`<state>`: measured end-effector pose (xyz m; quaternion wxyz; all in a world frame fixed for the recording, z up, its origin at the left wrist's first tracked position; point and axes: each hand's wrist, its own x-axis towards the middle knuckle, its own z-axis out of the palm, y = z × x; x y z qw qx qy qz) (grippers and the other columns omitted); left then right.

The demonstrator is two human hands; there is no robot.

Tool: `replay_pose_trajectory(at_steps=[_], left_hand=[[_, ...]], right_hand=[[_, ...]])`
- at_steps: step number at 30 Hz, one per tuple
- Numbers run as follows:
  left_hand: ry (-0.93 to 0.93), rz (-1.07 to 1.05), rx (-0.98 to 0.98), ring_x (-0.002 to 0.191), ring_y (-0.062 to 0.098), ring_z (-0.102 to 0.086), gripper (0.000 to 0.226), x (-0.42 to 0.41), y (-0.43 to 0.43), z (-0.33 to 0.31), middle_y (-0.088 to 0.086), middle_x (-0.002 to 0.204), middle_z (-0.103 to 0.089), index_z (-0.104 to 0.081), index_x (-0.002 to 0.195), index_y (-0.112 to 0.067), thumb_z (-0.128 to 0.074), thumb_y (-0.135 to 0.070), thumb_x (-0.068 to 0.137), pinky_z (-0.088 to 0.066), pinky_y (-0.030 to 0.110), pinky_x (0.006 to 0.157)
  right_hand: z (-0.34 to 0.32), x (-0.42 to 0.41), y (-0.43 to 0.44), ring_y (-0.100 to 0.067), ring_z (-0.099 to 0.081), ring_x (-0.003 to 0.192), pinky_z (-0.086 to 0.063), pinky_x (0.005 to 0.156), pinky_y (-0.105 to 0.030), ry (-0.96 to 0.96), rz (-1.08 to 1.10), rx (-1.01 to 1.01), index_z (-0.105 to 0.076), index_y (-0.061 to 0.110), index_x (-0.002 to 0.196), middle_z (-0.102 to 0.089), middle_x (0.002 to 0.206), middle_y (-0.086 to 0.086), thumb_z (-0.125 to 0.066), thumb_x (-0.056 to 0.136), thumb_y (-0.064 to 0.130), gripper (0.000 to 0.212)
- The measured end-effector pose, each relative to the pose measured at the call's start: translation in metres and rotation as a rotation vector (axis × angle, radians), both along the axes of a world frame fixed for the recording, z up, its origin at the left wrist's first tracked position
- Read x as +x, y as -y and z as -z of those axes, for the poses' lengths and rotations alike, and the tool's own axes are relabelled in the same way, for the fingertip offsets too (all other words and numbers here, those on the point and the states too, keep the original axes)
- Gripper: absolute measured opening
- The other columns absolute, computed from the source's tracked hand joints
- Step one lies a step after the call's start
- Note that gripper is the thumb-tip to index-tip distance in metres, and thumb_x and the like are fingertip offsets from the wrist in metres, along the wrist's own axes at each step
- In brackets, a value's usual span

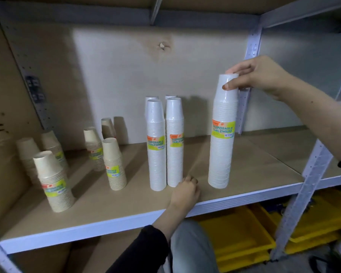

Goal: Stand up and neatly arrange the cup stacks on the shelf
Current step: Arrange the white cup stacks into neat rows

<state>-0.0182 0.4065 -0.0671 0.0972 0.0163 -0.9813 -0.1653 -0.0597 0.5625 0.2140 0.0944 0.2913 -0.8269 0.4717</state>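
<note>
The right hand pinches the top of a tall white cup stack; the curled, empty left hand rests below. Sliding it leftward upright, base steadied, should prevent toppling.

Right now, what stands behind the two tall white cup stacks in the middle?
Behind the two front white stacks, the tops of two more white stacks show. Their lower parts are covered, so labels cannot be seen.

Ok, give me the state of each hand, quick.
Left hand: fingers curled, resting on the shelf edge, holding nothing.
Right hand: closed on the top of the tall white cup stack.
</note>
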Motion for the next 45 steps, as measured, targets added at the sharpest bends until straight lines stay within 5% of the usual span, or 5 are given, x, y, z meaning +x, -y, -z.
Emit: replay_pose_trajectory(at_steps=[7, 12, 23, 32, 45], left_hand=[[-0.014, -0.073, 0.026, 0.108, 0.032, -0.054, 0.073, 0.049, 0.045, 0.005, 0.014, 0.118, -0.056, -0.058, 0.108, -0.001, -0.007, -0.042, 0.077, -0.047, 0.04, 0.085], [0.074, -0.206, -0.052, 0.111, 0.033, -0.054, 0.033, 0.069, 0.08, 0.004, 0.014, 0.124, -0.053, -0.055, 0.114, -0.004, -0.037, -0.025, 0.097, -0.045, 0.04, 0.087], [0.113, -0.351, -0.005, 0.111, 0.033, -0.055, 0.031, 0.065, 0.113, 0.0, 0.014, 0.122, -0.053, -0.056, 0.105, 0.0, -0.038, -0.022, 0.095, -0.046, 0.039, 0.087], [0.136, -0.342, -0.053, 0.117, 0.032, -0.052, 0.031, 0.05, 0.11, -0.005, 0.014, 0.126, -0.052, -0.055, 0.11, -0.001, -0.037, -0.021, 0.094, -0.044, 0.038, 0.09], [0.139, -0.339, -0.076, 0.116, 0.032, -0.053, 0.031, 0.036, 0.116, -0.008, 0.014, 0.127, -0.053, -0.055, 0.111, 0.0, -0.038, -0.019, 0.093, -0.044, 0.037, 0.091]], right_hand=[[0.011, 0.017, 0.052, 0.009, -0.059, 0.043, -0.049, 0.05, -0.003, 0.045, -0.167, -0.03, -0.062, 0.007, 0.094, -0.063, 0.041, 0.017, -0.072, 0.071, -0.006, 0.028], [0.022, 0.016, 0.083, 0.008, -0.056, 0.041, -0.049, 0.05, -0.003, 0.067, -0.221, -0.041, -0.063, 0.007, 0.097, -0.064, 0.051, 0.01, -0.075, 0.067, -0.004, 0.034], [0.05, 0.001, 0.105, 0.006, -0.058, 0.063, -0.043, 0.054, 0.004, 0.106, -0.238, 0.069, -0.062, 0.002, 0.11, -0.057, 0.078, 0.012, -0.073, 0.07, -0.006, 0.042], [0.037, 0.009, 0.111, -0.011, -0.057, 0.083, -0.043, 0.08, -0.023, -0.12, -0.176, 0.325, -0.07, 0.011, 0.101, -0.066, 0.089, -0.003, -0.079, 0.069, 0.02, 0.034], [0.021, 0.009, 0.111, -0.012, -0.058, 0.085, -0.045, 0.066, -0.01, 0.0, -0.221, 0.361, -0.067, 0.004, 0.108, -0.065, 0.091, -0.007, -0.076, 0.07, 0.003, 0.039]])
